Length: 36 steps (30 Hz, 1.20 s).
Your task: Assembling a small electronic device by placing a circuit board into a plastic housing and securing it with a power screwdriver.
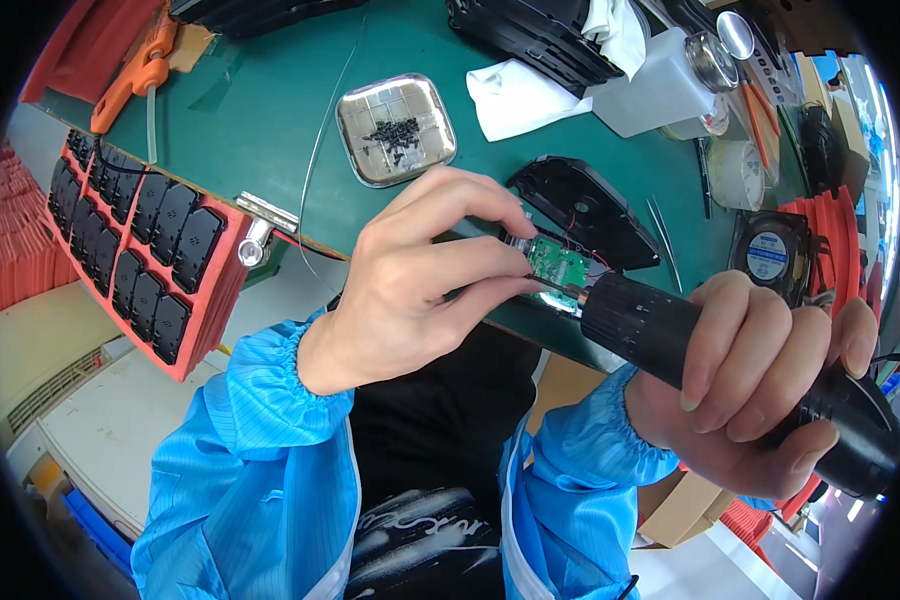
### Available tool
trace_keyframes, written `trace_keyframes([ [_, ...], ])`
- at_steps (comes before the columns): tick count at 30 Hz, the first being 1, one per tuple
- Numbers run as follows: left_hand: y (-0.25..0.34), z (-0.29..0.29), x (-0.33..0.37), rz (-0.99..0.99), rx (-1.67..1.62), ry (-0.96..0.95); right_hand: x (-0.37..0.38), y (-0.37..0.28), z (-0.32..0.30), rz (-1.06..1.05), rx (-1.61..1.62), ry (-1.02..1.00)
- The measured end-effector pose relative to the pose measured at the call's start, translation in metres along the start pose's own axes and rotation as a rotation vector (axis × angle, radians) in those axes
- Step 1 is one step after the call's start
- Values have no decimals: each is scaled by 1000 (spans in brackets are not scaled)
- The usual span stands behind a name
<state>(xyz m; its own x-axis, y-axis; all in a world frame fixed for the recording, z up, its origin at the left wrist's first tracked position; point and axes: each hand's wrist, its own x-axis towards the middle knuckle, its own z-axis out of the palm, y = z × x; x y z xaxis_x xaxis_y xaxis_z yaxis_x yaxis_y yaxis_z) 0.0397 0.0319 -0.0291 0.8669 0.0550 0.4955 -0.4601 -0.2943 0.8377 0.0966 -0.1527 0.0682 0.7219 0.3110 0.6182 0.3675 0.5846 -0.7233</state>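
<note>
My right hand (760, 370) wraps round a black electric screwdriver (635, 325), which points left. Its thin bit reaches the lower edge of a small green circuit board (560, 262). The fingers of my left hand (420, 270) are bent and closed on the board's left side; their tips partly hide that edge. Thin wires run from the board toward an open black plastic housing (585, 210) lying just behind it on the green table. Whether a screw sits at the bit's tip is too small to tell.
A square metal dish (397, 130) of small black screws stands behind my left hand. Tweezers (663, 240) lie right of the housing. White cloth (520, 98) and a translucent bottle (650, 90) are at the back. A red tray of black parts (145, 250) and an orange glue gun (135, 80) are left.
</note>
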Motion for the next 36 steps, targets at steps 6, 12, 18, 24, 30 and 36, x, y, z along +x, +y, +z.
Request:
trace_keyframes([
  [6,-4,0,-1,21,4,-29,-2,4,1,7,-3,-34],
  [12,2,1,-1,10,191,-55,2,6,-2,2,-146,-6],
  [18,5,8,-3,129,328,-183,9,19,-26,43,-169,-141],
  [24,1,10,-6,110,377,-200,12,30,-26,46,-140,-188],
  [30,1,13,-5,113,362,-222,14,24,-27,60,-152,-256],
  [36,1,14,-4,99,338,-207,14,28,-24,63,-164,-247],
])
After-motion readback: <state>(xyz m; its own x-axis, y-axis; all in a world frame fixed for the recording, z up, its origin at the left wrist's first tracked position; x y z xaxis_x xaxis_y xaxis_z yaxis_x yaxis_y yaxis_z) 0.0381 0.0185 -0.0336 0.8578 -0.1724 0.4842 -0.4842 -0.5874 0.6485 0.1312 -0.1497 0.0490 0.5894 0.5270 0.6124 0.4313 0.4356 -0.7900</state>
